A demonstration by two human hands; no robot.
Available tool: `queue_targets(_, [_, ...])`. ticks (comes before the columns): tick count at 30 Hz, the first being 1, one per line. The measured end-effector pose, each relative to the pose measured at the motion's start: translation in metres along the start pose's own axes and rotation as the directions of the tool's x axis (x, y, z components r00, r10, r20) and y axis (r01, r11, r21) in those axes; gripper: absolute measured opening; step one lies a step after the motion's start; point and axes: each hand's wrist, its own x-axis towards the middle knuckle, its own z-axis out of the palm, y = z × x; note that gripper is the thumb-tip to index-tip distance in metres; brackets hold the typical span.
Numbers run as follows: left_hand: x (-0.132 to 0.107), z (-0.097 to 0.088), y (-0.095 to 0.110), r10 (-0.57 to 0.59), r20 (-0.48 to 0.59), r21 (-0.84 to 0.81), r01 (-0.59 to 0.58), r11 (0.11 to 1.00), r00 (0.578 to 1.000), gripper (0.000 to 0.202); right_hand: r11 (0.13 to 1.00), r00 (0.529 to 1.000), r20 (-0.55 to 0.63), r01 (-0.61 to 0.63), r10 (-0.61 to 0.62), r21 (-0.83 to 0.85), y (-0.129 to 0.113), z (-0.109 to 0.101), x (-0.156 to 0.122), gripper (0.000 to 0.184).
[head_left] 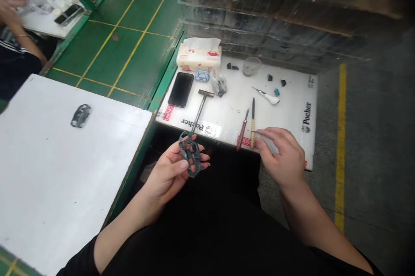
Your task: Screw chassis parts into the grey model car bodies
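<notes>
My left hand (171,170) is closed on a dark grey plastic frame (191,157) with several openings, holding it near the front edge of the white work board (227,120). The frame looks like a model car part. Between thumb and forefinger, my right hand (280,153) pinches a thin dark pointed tool (252,131), most of which is hidden by the fingers. Just left of that hand lie a red-handled tool (242,131) and a slim file with a yellowish handle (253,125). Beyond the frame is a metal T-handle tool (202,109).
A black phone (180,89), tissue pack (198,55), clear cup (252,67), white-handled awl (267,96) and small dark pieces lie on the board. Stacked plastic trays (266,21) rise behind. A grey car-shaped part (81,116) lies on the left white table (65,172). A co-worker sits far left.
</notes>
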Motion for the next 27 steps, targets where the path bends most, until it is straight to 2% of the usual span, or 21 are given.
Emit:
queue_targets(3, [0.000,0.005,-0.006,0.011,0.002,0.060,-0.011,0.998,1.000,0.059,0.945,0.978,0.198,-0.126,0.067,0.303,-0.053,0.005,-0.001,0.015])
queue_targets(6, [-0.002,0.007,-0.012,0.061,-0.001,0.173,-0.059,0.983,0.998,0.063,0.836,0.910,0.411,-0.270,0.059,0.478,-0.089,0.014,0.007,0.018])
queue_targets(9, [-0.006,0.006,-0.015,0.150,-0.023,0.391,-0.129,0.911,0.988,0.066,0.725,0.817,0.571,-0.438,0.075,0.532,-0.107,0.027,0.015,0.029])
queue_targets(11, [-0.010,0.005,-0.014,0.220,-0.052,0.555,-0.155,0.817,0.974,0.070,0.652,0.775,0.623,-0.529,0.109,0.543,-0.112,0.036,0.017,0.030])
queue_targets(13, [-0.015,0.004,-0.011,0.263,-0.079,0.627,-0.157,0.763,0.962,0.072,0.558,0.742,0.655,-0.607,0.143,0.566,-0.112,0.045,0.016,0.027])
queue_targets(14, [-0.018,0.004,-0.009,0.258,-0.090,0.615,-0.151,0.774,0.962,0.072,0.494,0.726,0.670,-0.644,0.156,0.584,-0.111,0.050,0.016,0.027])
queue_targets(17, [-0.026,0.004,-0.002,0.160,-0.105,0.442,-0.098,0.892,0.982,0.065,0.281,0.662,0.732,-0.742,0.162,0.609,-0.106,0.059,0.014,0.032])
queue_targets(19, [-0.029,0.003,0.000,0.077,-0.099,0.324,-0.041,0.945,0.992,0.060,0.190,0.624,0.766,-0.779,0.152,0.597,-0.104,0.063,0.014,0.034])
queue_targets(22, [-0.029,0.000,-0.002,-0.015,-0.103,0.233,0.039,0.972,0.995,0.051,0.185,0.597,0.786,-0.800,0.161,0.570,-0.105,0.065,0.014,0.035])
queue_targets(27, [-0.024,-0.006,-0.007,-0.041,-0.107,0.183,0.060,0.981,0.993,0.042,0.257,0.634,0.747,-0.770,0.199,0.585,-0.109,0.067,0.011,0.032])
